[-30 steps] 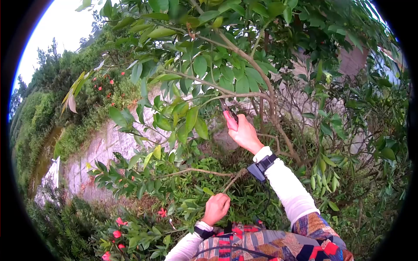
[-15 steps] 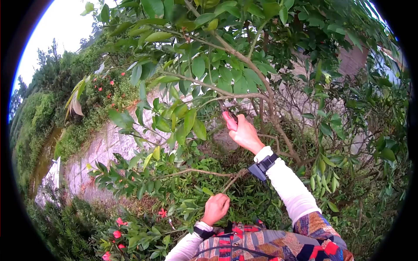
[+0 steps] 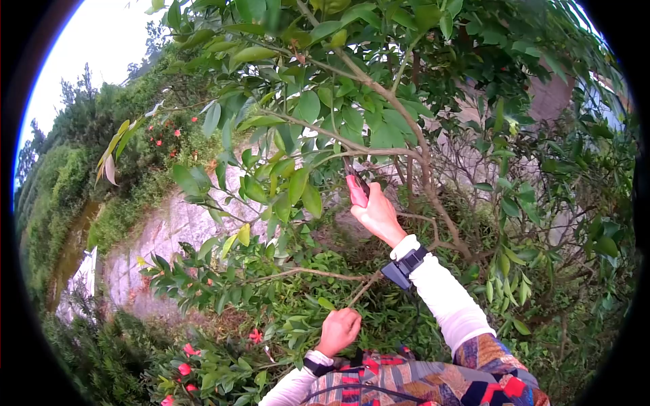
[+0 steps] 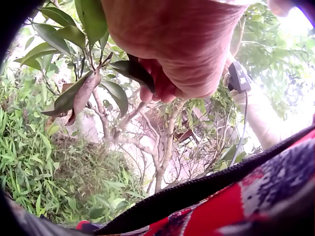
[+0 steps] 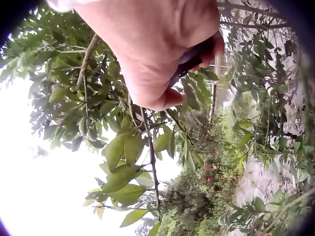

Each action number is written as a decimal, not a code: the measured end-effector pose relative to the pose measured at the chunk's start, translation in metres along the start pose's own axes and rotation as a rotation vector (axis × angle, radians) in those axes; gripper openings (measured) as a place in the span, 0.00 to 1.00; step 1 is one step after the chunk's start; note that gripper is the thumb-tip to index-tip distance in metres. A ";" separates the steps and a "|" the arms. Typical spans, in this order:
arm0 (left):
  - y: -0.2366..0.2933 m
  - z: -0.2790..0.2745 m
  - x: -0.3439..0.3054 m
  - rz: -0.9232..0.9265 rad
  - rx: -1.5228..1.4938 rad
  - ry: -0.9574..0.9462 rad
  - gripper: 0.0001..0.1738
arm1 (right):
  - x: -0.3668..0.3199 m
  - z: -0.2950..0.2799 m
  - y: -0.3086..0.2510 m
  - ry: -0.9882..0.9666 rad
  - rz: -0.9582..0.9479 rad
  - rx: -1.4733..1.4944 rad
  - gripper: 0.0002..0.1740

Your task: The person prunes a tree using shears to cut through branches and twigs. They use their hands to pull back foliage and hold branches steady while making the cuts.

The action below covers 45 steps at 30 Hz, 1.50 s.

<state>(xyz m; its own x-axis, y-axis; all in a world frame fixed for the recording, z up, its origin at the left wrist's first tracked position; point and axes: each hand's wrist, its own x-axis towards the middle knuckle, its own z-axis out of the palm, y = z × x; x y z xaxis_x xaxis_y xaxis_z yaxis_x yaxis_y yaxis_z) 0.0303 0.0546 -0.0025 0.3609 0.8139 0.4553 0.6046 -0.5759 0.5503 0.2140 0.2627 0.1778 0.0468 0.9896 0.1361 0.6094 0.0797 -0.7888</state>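
In the head view my right hand grips pruning shears with red handles, their dark blades pointing up just under a thin forking branch. The right wrist view shows the right hand from behind, fingers curled round the dark handle, with a leafy twig hanging by the thumb. Lower down, my left hand is curled at the lower end of a cut-looking brown branch. From the left wrist, the left hand's curled fingers show beside a dark leaf.
A thicker limb rises right of the shears. Leafy twigs spread on the left. Red flowers grow at lower left, below a pale stone slope. Dense bare twigs fill the right side.
The right hand with the shears has shifted slightly left and down against the branches. The left hand stays by its branch, and the head view has tilted a little.
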 end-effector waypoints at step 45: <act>0.000 -0.006 -0.002 0.022 -0.015 -0.010 0.02 | 0.001 -0.017 0.024 0.027 -0.203 -0.382 0.26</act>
<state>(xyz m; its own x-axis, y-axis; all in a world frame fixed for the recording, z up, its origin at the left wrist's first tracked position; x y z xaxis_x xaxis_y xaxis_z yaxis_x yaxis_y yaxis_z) 0.0249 0.0529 0.0009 0.3817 0.8014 0.4604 0.5858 -0.5951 0.5502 0.2420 0.2635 0.1686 -0.0868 0.9546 0.2849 0.8571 0.2174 -0.4670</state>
